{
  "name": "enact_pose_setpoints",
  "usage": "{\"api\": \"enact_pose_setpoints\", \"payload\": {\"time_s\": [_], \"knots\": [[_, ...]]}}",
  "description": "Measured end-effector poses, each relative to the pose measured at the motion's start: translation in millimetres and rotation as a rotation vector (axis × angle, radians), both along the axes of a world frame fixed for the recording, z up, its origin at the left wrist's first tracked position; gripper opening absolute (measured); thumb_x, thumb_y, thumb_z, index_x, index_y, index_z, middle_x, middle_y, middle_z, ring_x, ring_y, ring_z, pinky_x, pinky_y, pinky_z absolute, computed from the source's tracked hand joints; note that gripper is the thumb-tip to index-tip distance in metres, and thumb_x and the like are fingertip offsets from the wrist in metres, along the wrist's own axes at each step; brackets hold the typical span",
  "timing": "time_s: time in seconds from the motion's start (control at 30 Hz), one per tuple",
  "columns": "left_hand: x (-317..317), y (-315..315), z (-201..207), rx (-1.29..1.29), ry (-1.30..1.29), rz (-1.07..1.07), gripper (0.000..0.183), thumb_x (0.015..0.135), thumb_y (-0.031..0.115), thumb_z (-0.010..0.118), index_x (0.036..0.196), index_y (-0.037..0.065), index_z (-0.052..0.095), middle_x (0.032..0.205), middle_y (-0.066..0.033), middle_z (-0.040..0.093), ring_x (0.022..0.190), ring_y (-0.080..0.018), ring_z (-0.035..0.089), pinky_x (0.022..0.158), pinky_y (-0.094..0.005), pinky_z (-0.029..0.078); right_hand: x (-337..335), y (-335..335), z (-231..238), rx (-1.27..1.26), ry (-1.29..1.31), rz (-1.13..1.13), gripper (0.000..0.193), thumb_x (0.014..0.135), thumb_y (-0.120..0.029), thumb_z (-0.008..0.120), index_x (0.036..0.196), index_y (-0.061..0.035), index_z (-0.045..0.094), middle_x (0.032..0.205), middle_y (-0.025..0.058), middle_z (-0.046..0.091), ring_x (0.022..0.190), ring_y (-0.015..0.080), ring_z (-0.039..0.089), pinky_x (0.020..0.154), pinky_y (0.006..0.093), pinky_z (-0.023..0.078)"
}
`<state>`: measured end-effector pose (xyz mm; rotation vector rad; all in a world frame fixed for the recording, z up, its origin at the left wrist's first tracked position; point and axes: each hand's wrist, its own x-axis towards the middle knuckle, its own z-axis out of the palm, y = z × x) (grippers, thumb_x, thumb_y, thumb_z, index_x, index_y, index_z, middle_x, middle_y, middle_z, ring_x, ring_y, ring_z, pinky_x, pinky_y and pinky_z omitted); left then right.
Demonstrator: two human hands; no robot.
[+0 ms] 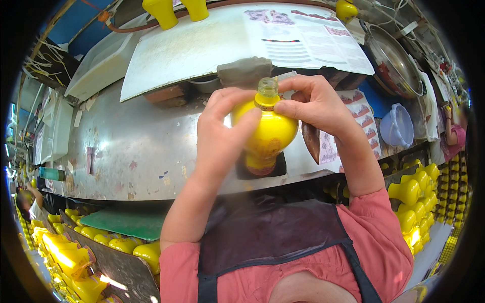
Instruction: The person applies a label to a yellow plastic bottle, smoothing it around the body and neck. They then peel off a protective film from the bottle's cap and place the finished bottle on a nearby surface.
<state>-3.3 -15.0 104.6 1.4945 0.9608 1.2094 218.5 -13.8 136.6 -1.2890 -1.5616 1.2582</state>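
A glossy yellow bottle (274,132) with a rounded shoulder, narrow foot and clear glass threaded mouth stands upright on a dark pad (279,165) at the metal table's near side. A thin reddish-gold band (265,107) circles the base of its neck. My left hand (226,118) grips the bottle's left shoulder, thumb at the neck band. From the other side, my right hand (316,103) closes on the neck, its thumb against the band and index finger behind the glass mouth. Part of the band is covered by my fingers. Just behind the bottle sits a grey-brown lump (244,72), its kind unclear.
A raised white board (187,50) carrying printed sheets (308,45) spans the table's far side. To the right are more label sheets (365,118), a light-blue bucket (396,126) and a large metal pan (394,60). Yellow bottles (65,252) crowd both sides.
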Motion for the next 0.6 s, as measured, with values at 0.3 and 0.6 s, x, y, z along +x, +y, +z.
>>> {"api": "enact_pose_setpoints", "payload": {"time_s": [0.3, 0.6], "knots": [[-9.1, 26.9, -12.5, -0.141, -0.081, -0.349, 0.045, 0.087, 0.023, 0.067, 0.124, -0.001, 0.065, 0.128, -0.0088, 0.059, 0.125, -0.0219, 0.054, 0.109, -0.0325, 0.039, -0.4, -5.1, 3.3, 0.04, -0.05, -0.042, 0.032, 0.083, -0.025, 0.082, 0.101, -0.0001, 0.072, 0.07, 0.0013, 0.065, 0.057, 0.0036, 0.055, 0.052, 0.0225, 0.043], [4.1, 33.2, 10.3, -0.159, -0.082, -0.315, 0.038, 0.108, 0.03, 0.052, 0.131, 0.001, 0.064, 0.123, -0.0065, 0.066, 0.115, -0.0159, 0.061, 0.104, -0.0299, 0.046, -0.6, -11.7, -2.1, 0.183, -0.084, -0.055, 0.018, 0.091, -0.015, 0.077, 0.094, -0.0037, 0.062, 0.082, -0.0025, 0.064, 0.065, 0.0001, 0.056, 0.057, 0.0181, 0.043]]}}
